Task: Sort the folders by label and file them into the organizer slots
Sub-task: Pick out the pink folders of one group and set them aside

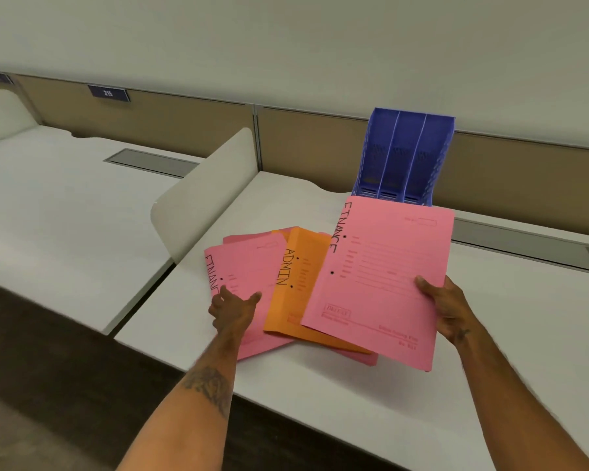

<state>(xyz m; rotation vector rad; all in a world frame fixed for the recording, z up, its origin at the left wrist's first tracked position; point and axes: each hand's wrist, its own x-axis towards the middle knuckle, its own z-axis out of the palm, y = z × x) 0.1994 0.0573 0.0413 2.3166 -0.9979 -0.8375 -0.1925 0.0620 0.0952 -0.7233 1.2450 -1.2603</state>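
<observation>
My left hand (233,307), fingers spread apart, is pressing down on the pink FINANCE folder (245,266) fanned on the desk (320,402) beside one orange ADMIN folder (296,287), while my right hand (446,307) is pinching a second FINANCE folder (381,277) by its right edge. Light, thin card, these seem likely to be flexing and sliding, so I am gripping an edge; I am counting at least three pink, one orange, and three empty slots in the blue organizer (402,158).

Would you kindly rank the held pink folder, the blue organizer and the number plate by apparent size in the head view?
1. Pink FINANCE paper folder held in the right hand, nearest the camera.
2. Blue plastic three-slot organizer.
3. Small dark number plate, farthest away.
</observation>
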